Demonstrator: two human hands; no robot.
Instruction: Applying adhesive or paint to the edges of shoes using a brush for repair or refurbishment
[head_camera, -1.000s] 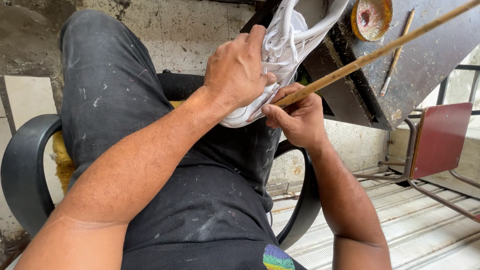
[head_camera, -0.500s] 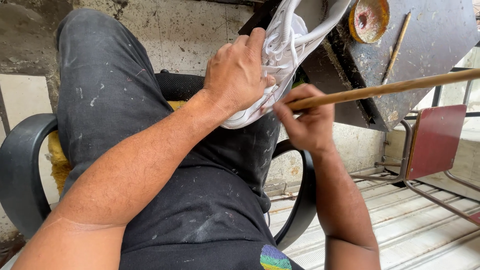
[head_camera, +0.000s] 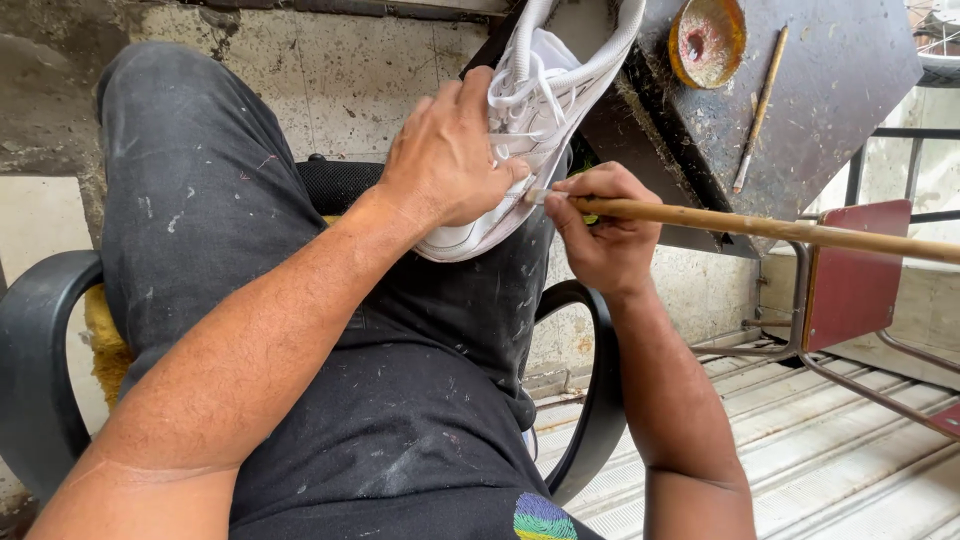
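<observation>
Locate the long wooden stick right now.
In the head view, the long wooden stick runs from the right edge leftward to the white lace-up sneaker; the right hand pinches it near its tip, beside the left hand.

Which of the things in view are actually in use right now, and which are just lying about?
In use:
- white shoe, gripped by the left hand
- long wooden stick, held in the right hand, its tip at the shoe's side

Lying about:
- round rusty tin on the dark board
- thin stick beside the tin
- red chair
</observation>
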